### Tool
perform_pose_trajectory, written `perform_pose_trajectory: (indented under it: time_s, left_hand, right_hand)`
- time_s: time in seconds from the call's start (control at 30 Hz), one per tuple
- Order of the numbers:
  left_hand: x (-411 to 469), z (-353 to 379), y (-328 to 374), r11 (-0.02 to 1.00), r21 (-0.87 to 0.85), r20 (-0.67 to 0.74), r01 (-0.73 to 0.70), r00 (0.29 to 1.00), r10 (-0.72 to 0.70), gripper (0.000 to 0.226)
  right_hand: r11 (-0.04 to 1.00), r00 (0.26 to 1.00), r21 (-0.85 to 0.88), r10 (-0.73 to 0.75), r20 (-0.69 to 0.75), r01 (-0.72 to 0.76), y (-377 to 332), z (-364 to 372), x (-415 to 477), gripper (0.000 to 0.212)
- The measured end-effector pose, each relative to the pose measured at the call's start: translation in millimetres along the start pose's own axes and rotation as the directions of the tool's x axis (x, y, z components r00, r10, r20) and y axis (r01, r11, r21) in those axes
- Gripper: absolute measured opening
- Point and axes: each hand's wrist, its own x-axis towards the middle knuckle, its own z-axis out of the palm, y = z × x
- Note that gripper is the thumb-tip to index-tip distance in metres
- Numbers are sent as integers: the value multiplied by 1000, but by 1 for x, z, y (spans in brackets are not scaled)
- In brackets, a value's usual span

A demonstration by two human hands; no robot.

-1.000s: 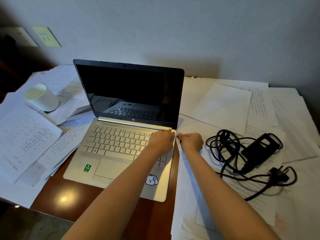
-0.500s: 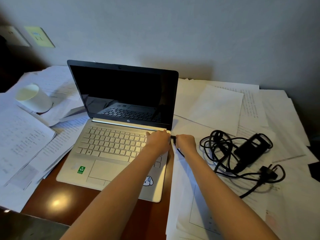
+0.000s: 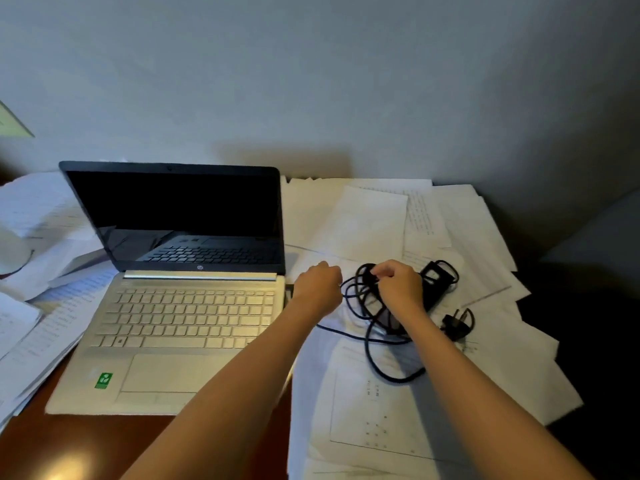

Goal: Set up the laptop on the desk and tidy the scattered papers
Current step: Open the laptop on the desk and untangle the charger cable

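A silver laptop [image 3: 180,317] stands open on the brown desk [image 3: 86,448] with a dark screen. Loose white papers [image 3: 374,220] cover the desk on its right, and more papers [image 3: 41,334] pile up on its left. A tangled black charger cable [image 3: 367,337] with its power brick [image 3: 438,282] and wall plug [image 3: 457,323] lies on the right-hand papers. My left hand [image 3: 318,289] is curled over the cable just right of the laptop's corner. My right hand [image 3: 398,287] pinches the cable loops above the brick.
A grey wall [image 3: 311,81] rises directly behind the desk. A pale green note [image 3: 14,123] is stuck on the wall at far left. A white cup, blurred, shows at the left edge [image 3: 10,254]. Off the desk's right edge lies dark space [image 3: 595,341].
Both hands left the laptop's right edge and moved right onto the tangled cable. The view has panned right, so the laptop sits further left.
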Motion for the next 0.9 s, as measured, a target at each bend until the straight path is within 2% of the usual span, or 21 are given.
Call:
perform_pose_trajectory:
  time_s: [0.2, 0.3, 0.37, 0.47, 0.57, 0.63, 0.7, 0.83, 0.9]
  left_hand:
    - [2, 9, 59, 976, -128, 66, -174, 981, 183, 29]
    - [0, 12, 73, 963, -58, 49, -264, 962, 267, 22]
    - [-4, 14, 76, 963, -19, 130, -268, 954, 268, 19]
    - [-10, 16, 74, 962, 148, 255, -231, 948, 189, 23]
    - [-15, 17, 70, 940, 300, 295, -164, 953, 73, 36]
    - [-17, 18, 69, 926, 360, 292, -111, 957, 1, 38]
    - [-18, 22, 71, 942, 333, 300, -38, 952, -67, 31]
    - [-23, 28, 76, 986, 113, 359, 119, 921, -152, 29]
    - [-22, 24, 77, 980, -21, 417, 199, 892, -172, 22]
  right_hand:
    - [988, 963, -73, 113, -245, -134, 47, -62, 3, 25]
    - [964, 892, -45, 223, -393, -261, 67, -80, 2, 38]
    - [949, 865, 8, 291, -409, -315, 80, -85, 1, 39]
    - [962, 940, -32, 258, -225, -272, 92, -87, -4, 17]
    - [990, 994, -93, 107, 33, -104, 96, -90, -4, 39]
    - [990, 994, -130, 65, 91, -53, 95, -94, 1, 30]
    - [990, 987, -97, 117, 107, -107, 90, -98, 4, 9]
    - [975, 958, -94, 218, 188, -203, 84, -94, 16, 38]
    - [966, 947, -96, 256, 192, -242, 82, -91, 18, 42]
